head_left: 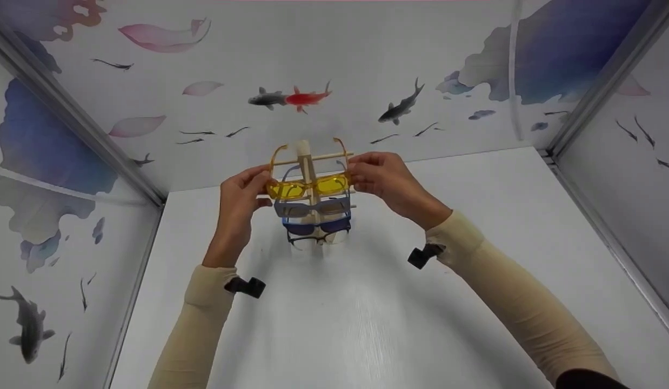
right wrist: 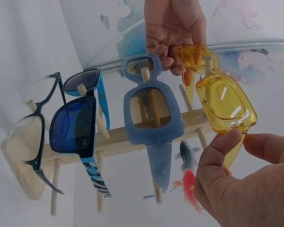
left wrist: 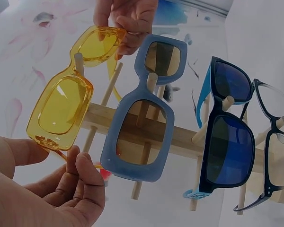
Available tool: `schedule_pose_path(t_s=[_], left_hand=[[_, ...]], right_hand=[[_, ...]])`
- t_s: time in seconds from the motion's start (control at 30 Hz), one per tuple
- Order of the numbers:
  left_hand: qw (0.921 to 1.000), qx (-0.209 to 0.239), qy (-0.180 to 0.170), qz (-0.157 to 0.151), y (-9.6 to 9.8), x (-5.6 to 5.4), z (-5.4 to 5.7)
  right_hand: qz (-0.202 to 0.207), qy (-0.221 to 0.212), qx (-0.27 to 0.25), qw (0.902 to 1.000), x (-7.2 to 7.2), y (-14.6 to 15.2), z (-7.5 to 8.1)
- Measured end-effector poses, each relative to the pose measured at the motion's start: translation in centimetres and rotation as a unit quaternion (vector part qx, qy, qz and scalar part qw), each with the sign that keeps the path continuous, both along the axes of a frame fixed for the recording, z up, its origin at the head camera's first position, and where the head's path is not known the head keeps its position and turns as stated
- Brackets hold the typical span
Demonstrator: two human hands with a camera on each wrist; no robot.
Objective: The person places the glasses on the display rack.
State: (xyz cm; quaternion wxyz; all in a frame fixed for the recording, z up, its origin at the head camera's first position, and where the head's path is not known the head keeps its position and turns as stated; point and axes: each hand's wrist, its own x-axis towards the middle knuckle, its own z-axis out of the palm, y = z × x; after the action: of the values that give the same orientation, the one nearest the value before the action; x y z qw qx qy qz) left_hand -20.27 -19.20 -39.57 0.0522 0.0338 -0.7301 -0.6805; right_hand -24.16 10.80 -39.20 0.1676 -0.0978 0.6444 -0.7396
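Yellow sunglasses (head_left: 317,186) sit at the top of a wooden glasses stand (head_left: 304,154), their bridge over the uppermost front peg. My left hand (head_left: 238,197) pinches one end of the frame near the hinge; in the left wrist view its thumb and fingers (left wrist: 85,177) meet at the temple. With thumb and fingers, my right hand (head_left: 386,181) holds the other end, shown close up in the right wrist view (right wrist: 246,175). Just below hang grey-blue sunglasses (left wrist: 137,137), which neither hand grips.
Lower on the stand are dark blue-lensed sunglasses (left wrist: 229,151) and clear-lensed glasses (right wrist: 26,137) with a dark frame. The stand rises from a white table (head_left: 334,324), close to the back wall (head_left: 356,65) painted with fish. Side walls flank the table.
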Motion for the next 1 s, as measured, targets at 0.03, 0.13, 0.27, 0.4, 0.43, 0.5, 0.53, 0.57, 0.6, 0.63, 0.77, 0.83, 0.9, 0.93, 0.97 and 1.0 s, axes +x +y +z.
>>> schedule_pose_path(t_s=[0.03, 0.13, 0.27, 0.4, 0.43, 0.5, 0.53, 0.57, 0.6, 0.63, 0.77, 0.83, 0.9, 0.93, 0.97, 1.0], left_hand=[[1.0000, 0.000, -0.001, 0.000, 0.0, 0.0, 0.0], [1.0000, -0.001, -0.002, 0.000, 0.1, 0.1, 0.0], [1.0000, -0.005, -0.003, 0.000, 0.1, 0.2, -0.1], [0.9999, -0.016, -0.002, 0.003, 0.0, 0.3, -0.2], [0.9998, -0.020, 0.000, 0.003, 0.0, 0.3, -0.2], [0.9995, -0.029, 0.007, 0.007, -0.2, 0.5, -0.4], [0.9993, -0.033, 0.012, 0.008, -0.3, 0.6, -0.5], [0.9991, -0.038, 0.015, 0.009, -0.5, 0.7, -0.6], [0.9989, -0.042, 0.019, 0.010, -0.6, 0.8, -0.8], [0.9986, -0.046, 0.022, 0.012, -0.7, 1.0, -0.9], [0.9976, -0.063, 0.023, 0.015, -1.1, 1.6, -1.3], [0.9970, -0.073, 0.021, 0.016, -1.3, 1.9, -1.4], [0.9963, -0.083, 0.019, 0.015, -1.6, 2.2, -1.5], [0.9959, -0.088, 0.018, 0.013, -1.7, 2.3, -1.6], [0.9954, -0.093, 0.017, 0.011, -1.8, 2.5, -1.7], [0.9950, -0.098, 0.017, 0.010, -2.0, 2.6, -1.9]], right_hand=[[0.002, 0.001, -0.001, 1.0000, 0.0, 0.0, 0.0], [0.004, 0.006, -0.002, 1.0000, 0.0, 0.1, -0.1], [0.006, 0.005, -0.001, 1.0000, 0.1, 0.2, -0.2], [0.004, 0.008, 0.005, 0.9999, 0.2, 0.3, -0.3], [0.001, 0.012, 0.010, 0.9999, 0.2, 0.4, -0.3], [-0.007, 0.020, 0.023, 0.9995, 0.3, 0.6, -0.4], [-0.012, 0.024, 0.031, 0.9992, 0.4, 0.8, -0.4], [-0.016, 0.029, 0.039, 0.9987, 0.5, 1.0, -0.5], [-0.021, 0.033, 0.048, 0.9980, 0.5, 1.2, -0.6], [-0.025, 0.036, 0.057, 0.9974, 0.6, 1.5, -0.7], [-0.033, 0.039, 0.080, 0.9955, 1.0, 2.7, -1.2], [-0.037, 0.037, 0.086, 0.9949, 1.1, 3.3, -1.4], [-0.040, 0.038, 0.092, 0.9942, 1.3, 3.8, -1.6], [-0.042, 0.040, 0.095, 0.9938, 1.3, 4.1, -1.7], [-0.044, 0.042, 0.098, 0.9934, 1.5, 4.4, -1.8], [-0.045, 0.045, 0.103, 0.9927, 1.6, 4.7, -1.8]])
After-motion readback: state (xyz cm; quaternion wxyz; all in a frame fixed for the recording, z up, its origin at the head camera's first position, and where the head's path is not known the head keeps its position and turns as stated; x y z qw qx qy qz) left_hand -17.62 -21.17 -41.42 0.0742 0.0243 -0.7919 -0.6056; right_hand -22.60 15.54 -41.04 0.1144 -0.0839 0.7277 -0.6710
